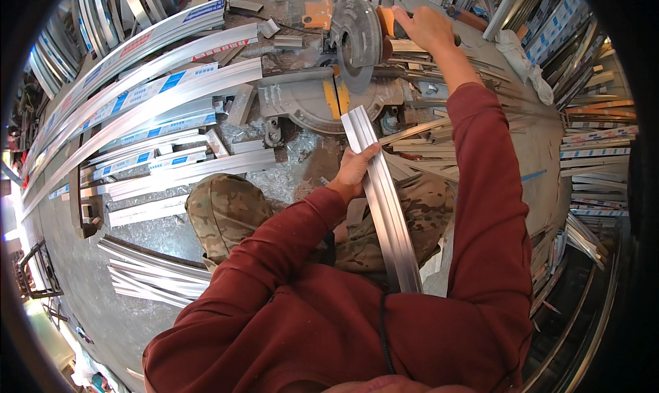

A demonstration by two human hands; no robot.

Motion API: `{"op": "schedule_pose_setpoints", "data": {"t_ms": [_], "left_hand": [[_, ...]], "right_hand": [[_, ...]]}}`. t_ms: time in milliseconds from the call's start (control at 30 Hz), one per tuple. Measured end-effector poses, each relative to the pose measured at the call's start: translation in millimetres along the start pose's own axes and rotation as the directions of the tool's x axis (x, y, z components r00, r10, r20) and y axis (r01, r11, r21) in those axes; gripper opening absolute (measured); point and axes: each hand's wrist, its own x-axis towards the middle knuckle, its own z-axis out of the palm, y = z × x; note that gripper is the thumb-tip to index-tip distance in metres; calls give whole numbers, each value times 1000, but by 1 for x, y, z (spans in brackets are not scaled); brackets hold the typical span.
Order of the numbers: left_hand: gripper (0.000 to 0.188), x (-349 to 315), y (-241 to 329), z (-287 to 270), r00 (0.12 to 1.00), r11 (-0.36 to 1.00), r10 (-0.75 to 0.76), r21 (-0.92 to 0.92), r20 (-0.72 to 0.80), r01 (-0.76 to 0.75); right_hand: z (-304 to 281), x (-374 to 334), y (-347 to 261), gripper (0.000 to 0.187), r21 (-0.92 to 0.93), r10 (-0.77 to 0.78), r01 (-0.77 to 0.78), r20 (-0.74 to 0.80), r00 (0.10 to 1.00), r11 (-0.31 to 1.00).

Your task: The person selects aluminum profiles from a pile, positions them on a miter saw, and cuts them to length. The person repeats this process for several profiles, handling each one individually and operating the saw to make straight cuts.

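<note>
My left hand [354, 168] is closed round a long silver metal profile [389, 211] with lengthwise grooves. Its far end lies just short of the yellow slot plate [335, 96] on the round grey base [292, 103] of a mitre saw; the near end reaches back past my right thigh to my waist. Up at the far right, my right hand [427, 30] grips the black and orange handle of the mitre saw [357, 39]. The saw's round blade [360, 67] is raised above the base, apart from the profile. Whether the blade is spinning, I cannot tell.
Long silver profiles [171, 94], some with blue and white film, fan out on the left. Shorter strips [154, 280] lie on the floor near my left knee [226, 211]. Thin offcuts [422, 146] are strewn right of the saw, and stacked profiles [597, 153] line the right side.
</note>
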Motion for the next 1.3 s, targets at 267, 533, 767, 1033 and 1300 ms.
{"op": "schedule_pose_setpoints", "data": {"t_ms": [267, 533, 767, 1033, 1300], "left_hand": [[50, -6, 6, 23, 963, 971, 182, 193, -200, -143], [51, 3, 21, 30, 923, 899, 307, 388, -231, -202], [51, 20, 13, 20, 925, 898, 309, 389, -220, -207], [51, 18, 14, 24, 935, 915, 288, 346, -206, -205], [51, 21, 15, 23, 929, 909, 308, 350, -203, -225]], "right_hand": [[1, -11, -3, 73, -62, 19, -17, 31, 999, 998], [5, -19, -3, 73, -48, 19, -19, 8, 1000, 999], [7, -19, -4, 70, -39, 25, -24, 25, 999, 999], [9, -22, -3, 72, -4, 21, -22, -30, 999, 1000], [9, -23, -2, 70, -33, 27, -28, -9, 1000, 999]]}}
